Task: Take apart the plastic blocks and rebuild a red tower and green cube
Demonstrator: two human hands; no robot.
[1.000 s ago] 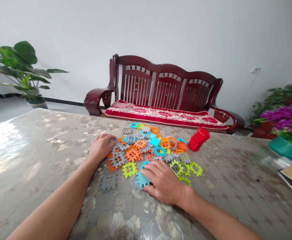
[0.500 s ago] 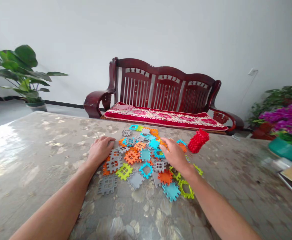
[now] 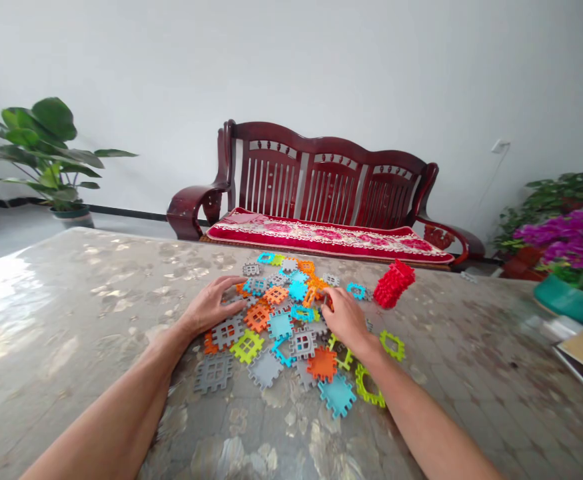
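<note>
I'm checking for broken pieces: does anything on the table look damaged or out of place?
No damage shows. Only the red bundle stands out: it leans at a slant beside loosely scattered, mostly flat pieces.

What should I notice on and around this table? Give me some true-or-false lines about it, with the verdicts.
1. The red block lies to the right of the scattered pieces. True.
2. Only one hand is in view. False: the left hand and the right hand both show.
3. The pieces are all grey. False: others are orange, blue or green.
4. The right hand is next to an orange piece. True.
5. Nothing purple is in view. False: purple flowers show on the right.
6. A red patterned cover lies on the wooden bench. True.
</note>
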